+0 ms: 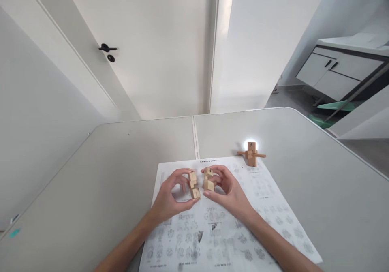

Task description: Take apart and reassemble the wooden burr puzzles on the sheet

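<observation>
My left hand (170,197) pinches a notched light-wood puzzle piece (193,185) between thumb and fingers, holding it upright. My right hand (227,189) grips a second notched wooden piece (208,179) the same way. The two pieces stand side by side, a narrow gap between them, just above a printed instruction sheet (267,207) covered in small diagrams. Farther back and to the right, an assembled wooden cross-shaped puzzle (251,154) stands on the sheet's far corner, apart from both hands.
The sheet lies on a grey table (106,174) made of two halves with a seam (196,138) down the middle. Behind it are a white door with a black handle (107,48) and, at right, a low cabinet (337,71).
</observation>
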Demonstrator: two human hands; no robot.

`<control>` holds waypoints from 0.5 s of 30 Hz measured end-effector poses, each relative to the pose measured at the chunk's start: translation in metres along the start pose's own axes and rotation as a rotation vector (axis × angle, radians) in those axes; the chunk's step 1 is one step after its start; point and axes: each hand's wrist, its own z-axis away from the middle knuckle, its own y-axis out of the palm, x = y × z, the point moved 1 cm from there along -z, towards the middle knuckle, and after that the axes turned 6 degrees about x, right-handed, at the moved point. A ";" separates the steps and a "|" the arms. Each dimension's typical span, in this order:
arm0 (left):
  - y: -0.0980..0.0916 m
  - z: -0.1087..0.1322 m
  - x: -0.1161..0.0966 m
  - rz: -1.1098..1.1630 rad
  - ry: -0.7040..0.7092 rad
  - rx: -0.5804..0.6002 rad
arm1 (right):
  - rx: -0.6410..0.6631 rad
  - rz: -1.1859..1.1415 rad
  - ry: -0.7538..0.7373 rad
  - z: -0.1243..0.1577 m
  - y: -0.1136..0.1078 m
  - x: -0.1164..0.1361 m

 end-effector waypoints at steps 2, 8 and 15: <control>0.001 0.001 -0.001 -0.014 0.003 0.006 | -0.042 0.015 0.021 0.000 -0.001 0.000; 0.004 0.002 -0.001 -0.113 0.106 -0.060 | -0.039 0.198 0.003 0.003 0.002 -0.003; 0.007 0.006 -0.002 -0.366 0.332 -0.063 | 0.000 0.374 0.007 0.006 0.009 -0.010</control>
